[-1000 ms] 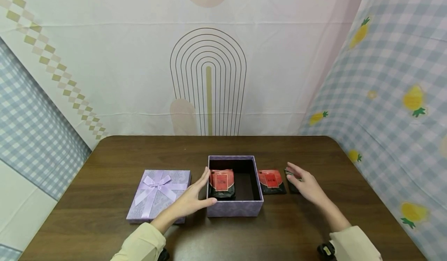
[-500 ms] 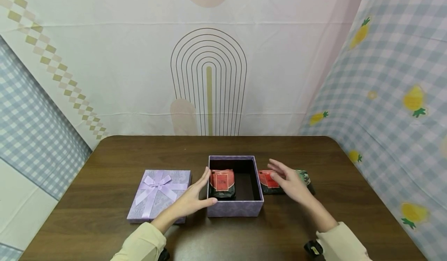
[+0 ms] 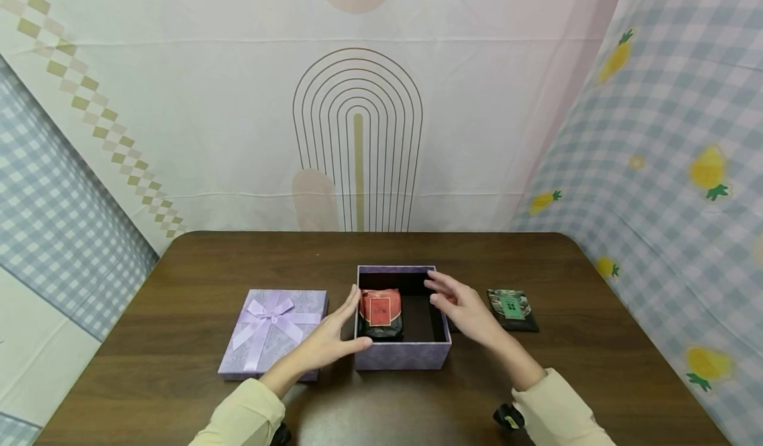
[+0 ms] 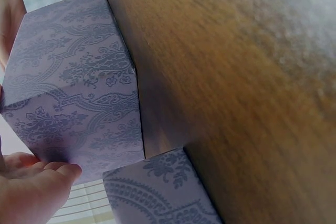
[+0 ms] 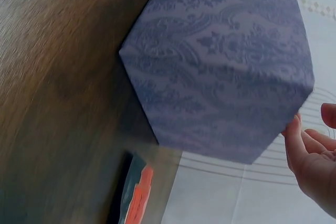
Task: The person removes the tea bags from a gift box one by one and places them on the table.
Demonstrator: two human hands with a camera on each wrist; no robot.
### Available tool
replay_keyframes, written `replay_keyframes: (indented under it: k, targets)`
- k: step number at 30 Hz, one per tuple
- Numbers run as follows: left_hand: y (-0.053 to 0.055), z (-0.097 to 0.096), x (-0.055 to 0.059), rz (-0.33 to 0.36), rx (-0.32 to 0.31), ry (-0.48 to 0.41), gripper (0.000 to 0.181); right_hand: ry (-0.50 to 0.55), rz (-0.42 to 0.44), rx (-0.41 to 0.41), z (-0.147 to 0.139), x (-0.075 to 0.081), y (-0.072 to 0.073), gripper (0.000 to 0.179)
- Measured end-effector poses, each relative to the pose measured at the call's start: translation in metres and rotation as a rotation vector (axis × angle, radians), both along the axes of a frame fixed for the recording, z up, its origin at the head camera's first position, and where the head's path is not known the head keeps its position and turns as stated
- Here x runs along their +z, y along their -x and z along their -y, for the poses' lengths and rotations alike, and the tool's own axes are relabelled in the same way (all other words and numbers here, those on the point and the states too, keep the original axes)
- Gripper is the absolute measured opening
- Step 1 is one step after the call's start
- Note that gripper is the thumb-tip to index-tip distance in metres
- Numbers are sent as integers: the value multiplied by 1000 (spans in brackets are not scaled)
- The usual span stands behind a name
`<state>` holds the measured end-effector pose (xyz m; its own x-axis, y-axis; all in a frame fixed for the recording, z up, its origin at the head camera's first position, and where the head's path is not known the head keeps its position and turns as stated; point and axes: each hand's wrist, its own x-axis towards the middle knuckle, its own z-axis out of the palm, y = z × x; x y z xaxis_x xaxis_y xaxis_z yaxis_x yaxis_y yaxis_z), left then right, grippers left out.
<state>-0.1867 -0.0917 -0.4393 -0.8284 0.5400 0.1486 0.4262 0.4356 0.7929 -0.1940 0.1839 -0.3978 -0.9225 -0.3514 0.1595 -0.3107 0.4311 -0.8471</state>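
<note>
An open lavender patterned box (image 3: 402,356) stands mid-table, with a red-and-black packet (image 3: 380,313) in its left part. My left hand (image 3: 324,343) lies along the box's left wall, fingers extended and thumb at the front corner; its fingertips (image 4: 68,170) touch the wall in the left wrist view. At the right rim is my right hand (image 3: 467,310), fingers loosely bent and thumb apart, nothing seen between them. The right wrist view shows its fingertips by the box's edge. Beneath that hand, another red-and-black packet (image 5: 137,198) lies beside the box, mostly hidden in the head view.
Left of the box lies a lavender lid (image 3: 271,333) with a ribbon bow. A green-and-black packet (image 3: 512,309) rests on the brown table (image 3: 381,413) at the right. Behind the table hangs a pale printed cloth (image 3: 238,121).
My right hand has moved left, from above the green packet across the red one to the box's right rim. The green packet is now uncovered. My left hand has stayed in place.
</note>
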Motion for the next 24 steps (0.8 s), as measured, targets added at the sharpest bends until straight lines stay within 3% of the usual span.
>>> replay_keyframes:
  k: [9, 15, 24]
  targets:
    - [1, 0, -2, 2, -5, 7, 86, -59, 45, 62, 16, -5, 5, 45]
    - [1, 0, -1, 2, -5, -7, 86, -198, -8, 67, 27, -6, 9, 42]
    - [1, 0, -2, 0, -5, -16, 86, -302, -42, 23, 40, -7, 11, 40]
